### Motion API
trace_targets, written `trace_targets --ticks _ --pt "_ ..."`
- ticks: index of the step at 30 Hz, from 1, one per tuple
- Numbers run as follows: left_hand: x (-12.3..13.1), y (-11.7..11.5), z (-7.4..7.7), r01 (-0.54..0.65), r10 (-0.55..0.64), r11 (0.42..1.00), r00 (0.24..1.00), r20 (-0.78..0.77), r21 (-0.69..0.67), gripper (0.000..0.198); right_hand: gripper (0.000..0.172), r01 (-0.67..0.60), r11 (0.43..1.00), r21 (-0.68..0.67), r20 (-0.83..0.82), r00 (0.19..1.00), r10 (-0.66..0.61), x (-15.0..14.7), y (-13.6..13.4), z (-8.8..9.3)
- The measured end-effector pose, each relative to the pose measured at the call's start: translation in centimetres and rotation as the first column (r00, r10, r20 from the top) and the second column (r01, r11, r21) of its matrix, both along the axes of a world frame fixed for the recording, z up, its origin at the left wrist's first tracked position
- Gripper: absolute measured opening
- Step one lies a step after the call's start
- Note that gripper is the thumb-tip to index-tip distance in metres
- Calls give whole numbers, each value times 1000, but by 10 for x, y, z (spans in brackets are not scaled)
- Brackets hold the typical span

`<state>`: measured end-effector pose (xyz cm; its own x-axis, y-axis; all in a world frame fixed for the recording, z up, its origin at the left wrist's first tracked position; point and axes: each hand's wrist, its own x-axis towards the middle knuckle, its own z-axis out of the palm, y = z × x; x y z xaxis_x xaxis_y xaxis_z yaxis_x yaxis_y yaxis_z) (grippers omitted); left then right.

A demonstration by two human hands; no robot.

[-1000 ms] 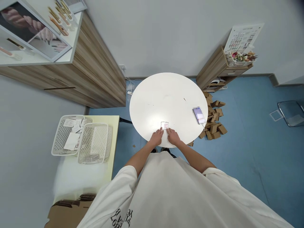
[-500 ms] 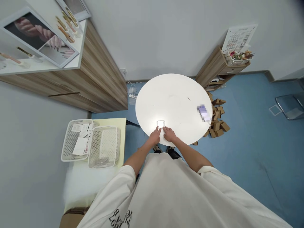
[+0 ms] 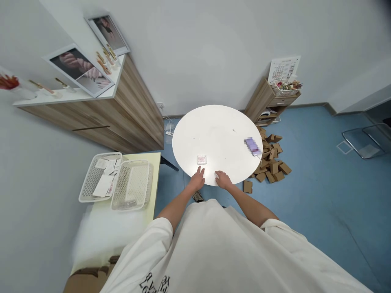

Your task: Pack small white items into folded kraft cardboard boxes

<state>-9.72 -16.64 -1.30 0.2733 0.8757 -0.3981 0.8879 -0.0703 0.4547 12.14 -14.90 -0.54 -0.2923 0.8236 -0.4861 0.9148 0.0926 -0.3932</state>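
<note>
Showing a small clear case [image 3: 201, 159] lying flat on the round white table [image 3: 214, 126] near the person's edge, rectangular, with a pale, shiny rim around a pink-patterned middle too small to make out. Pointing at its near side with the left hand [image 3: 198, 178], fingers extended and slightly parted around nothing, too close to tell touching from just short. Keeping the right hand [image 3: 223, 179] apart, to the right over the same edge, with fingers loosely bent and likewise empty.
</note>
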Motion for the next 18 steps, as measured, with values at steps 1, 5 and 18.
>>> trace_targets --ticks 1,5,18 --pt "7 -9 1 -19 19 1000 1000 5 21 65 54 -2 1000 28 -6 1000 2 5 -6 1" --pt "36 -57 5 -47 45 995 999 19 84 56 49 -2 992 125 -43 999 8 20 -37 4" --pt "15 -188 33 -248 246 960 969 31 127 49 42 -206 972 115 -183 957 225 -20 -120 13"
